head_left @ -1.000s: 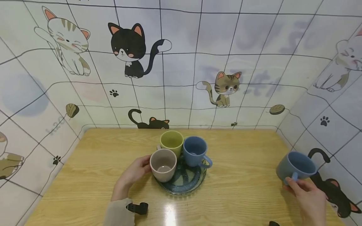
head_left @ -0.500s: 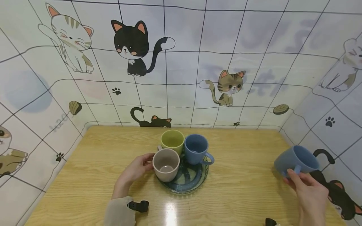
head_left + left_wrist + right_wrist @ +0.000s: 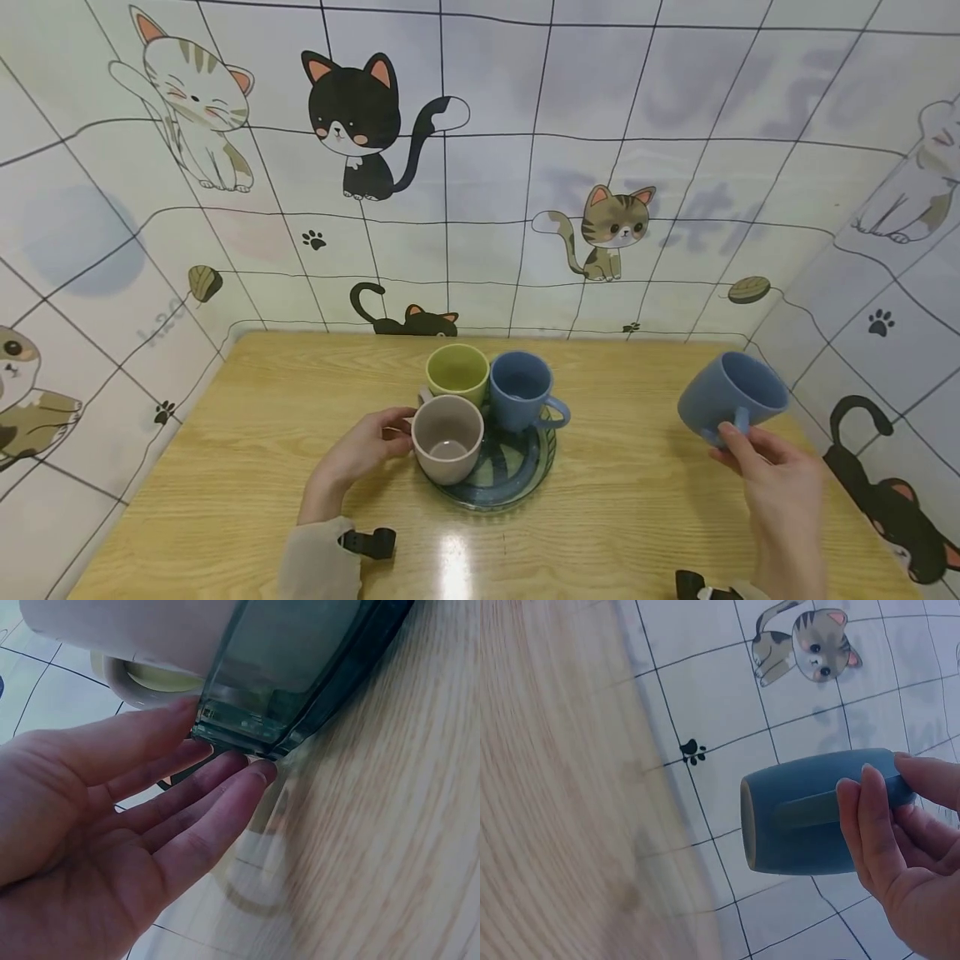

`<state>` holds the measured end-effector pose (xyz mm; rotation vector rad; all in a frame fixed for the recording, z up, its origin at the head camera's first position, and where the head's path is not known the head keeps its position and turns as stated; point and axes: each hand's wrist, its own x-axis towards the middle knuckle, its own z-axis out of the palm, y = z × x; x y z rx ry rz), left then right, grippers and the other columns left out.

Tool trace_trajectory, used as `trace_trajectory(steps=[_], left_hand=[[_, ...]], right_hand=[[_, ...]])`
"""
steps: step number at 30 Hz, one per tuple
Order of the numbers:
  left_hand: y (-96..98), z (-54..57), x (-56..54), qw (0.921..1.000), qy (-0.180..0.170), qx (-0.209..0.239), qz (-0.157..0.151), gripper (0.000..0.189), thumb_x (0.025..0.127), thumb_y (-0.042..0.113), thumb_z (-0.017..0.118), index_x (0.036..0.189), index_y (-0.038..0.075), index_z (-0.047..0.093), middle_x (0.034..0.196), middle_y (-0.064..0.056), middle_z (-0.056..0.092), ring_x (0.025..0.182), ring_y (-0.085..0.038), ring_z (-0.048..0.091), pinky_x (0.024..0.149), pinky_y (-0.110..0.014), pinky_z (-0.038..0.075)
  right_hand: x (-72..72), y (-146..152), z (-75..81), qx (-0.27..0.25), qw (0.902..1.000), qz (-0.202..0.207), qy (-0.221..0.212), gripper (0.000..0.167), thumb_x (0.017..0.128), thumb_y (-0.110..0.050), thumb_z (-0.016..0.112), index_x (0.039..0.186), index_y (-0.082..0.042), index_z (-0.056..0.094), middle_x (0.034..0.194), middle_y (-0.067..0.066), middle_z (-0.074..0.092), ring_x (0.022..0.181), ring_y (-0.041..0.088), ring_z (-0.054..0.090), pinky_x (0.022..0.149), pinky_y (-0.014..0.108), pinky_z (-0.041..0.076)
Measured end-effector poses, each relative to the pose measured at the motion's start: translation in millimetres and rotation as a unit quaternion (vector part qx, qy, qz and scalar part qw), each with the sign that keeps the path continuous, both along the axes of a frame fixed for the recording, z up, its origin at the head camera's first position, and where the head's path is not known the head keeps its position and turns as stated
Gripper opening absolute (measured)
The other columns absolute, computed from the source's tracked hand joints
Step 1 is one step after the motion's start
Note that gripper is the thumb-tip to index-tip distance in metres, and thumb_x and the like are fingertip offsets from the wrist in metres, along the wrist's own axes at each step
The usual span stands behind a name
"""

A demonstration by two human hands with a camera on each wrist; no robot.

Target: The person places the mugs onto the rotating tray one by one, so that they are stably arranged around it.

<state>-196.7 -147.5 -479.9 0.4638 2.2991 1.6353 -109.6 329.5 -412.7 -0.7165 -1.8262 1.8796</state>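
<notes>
At the right of the head view, my right hand (image 3: 780,475) pinches the handle of a blue mug (image 3: 708,396). The mug hangs tilted above the table, its mouth turned up and to the right. The right wrist view shows the thumb and fingers around the handle of this blue mug (image 3: 810,855). My left hand (image 3: 360,450) reaches to the left side of a greenish glass plate (image 3: 517,492). In the left wrist view, its fairly straight fingertips (image 3: 262,771) are at the wall of the glass plate (image 3: 240,724). A beige mug (image 3: 447,467) stands on the plate, nearest this hand.
On the back of the plate are a green mug (image 3: 457,371) and a second blue mug (image 3: 517,400), its handle to the right. The wooden table (image 3: 615,500) ends at a wall (image 3: 495,192) covered with cat drawings, which also closes in both sides.
My right hand has lifted the blue mug, tilted it more and carried it left towards the plate. My left hand stays beside the plate, and the view has shifted slightly.
</notes>
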Motion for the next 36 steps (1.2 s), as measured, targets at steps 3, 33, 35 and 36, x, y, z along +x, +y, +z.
trace_trajectory(steps=[3, 33, 35, 36], left_hand=[[-0.4, -1.2, -1.6, 1.0, 0.002, -0.001, -0.008, 0.047, 0.09, 0.0, 0.063, 0.135, -0.008, 0.05, 0.11, -0.016, 0.063, 0.104, -0.029, 0.061, 0.086, -0.038, 0.052], [-3.1, -8.1, -3.0, 0.9962, -0.022, 0.052, -0.066, 0.062, 0.094, 0.006, 0.063, 0.147, -0.007, 0.033, 0.146, -0.027, 0.039, 0.128, -0.042, 0.046, 0.097, -0.04, 0.048], [-3.6, -9.0, -3.4, 0.9951, -0.025, 0.058, -0.076, 0.065, 0.093, 0.005, 0.064, 0.148, -0.008, 0.031, 0.149, -0.027, 0.036, 0.13, -0.042, 0.043, 0.099, -0.042, 0.046], [-4.1, -9.1, -3.4, 0.9951, -0.025, 0.056, -0.078, 0.067, 0.093, 0.005, 0.065, 0.148, -0.008, 0.03, 0.149, -0.028, 0.035, 0.131, -0.043, 0.043, 0.1, -0.042, 0.045]], right_hand=[[0.5, -8, 4.5, 0.027, 0.9995, 0.017, -0.005, 0.017, 0.082, -0.015, 0.08, 0.095, -0.006, 0.074, 0.081, -0.008, 0.071, 0.065, 0.012, 0.071, 0.083, 0.019, 0.052], [15.1, -103, 6.9, 0.157, 0.9749, 0.158, -0.007, 0.033, 0.09, -0.024, 0.073, 0.106, 0.004, 0.071, 0.096, 0.013, 0.073, 0.077, 0.019, 0.071, 0.08, 0.02, 0.051], [18.2, -110, 6.0, 0.155, 0.9756, 0.155, -0.005, 0.032, 0.09, -0.024, 0.073, 0.105, 0.004, 0.071, 0.095, 0.012, 0.073, 0.076, 0.019, 0.071, 0.077, 0.018, 0.052], [19.7, -114, 5.8, 0.156, 0.9758, 0.153, -0.004, 0.031, 0.089, -0.024, 0.073, 0.104, 0.003, 0.071, 0.094, 0.012, 0.073, 0.076, 0.019, 0.071, 0.076, 0.018, 0.052]])
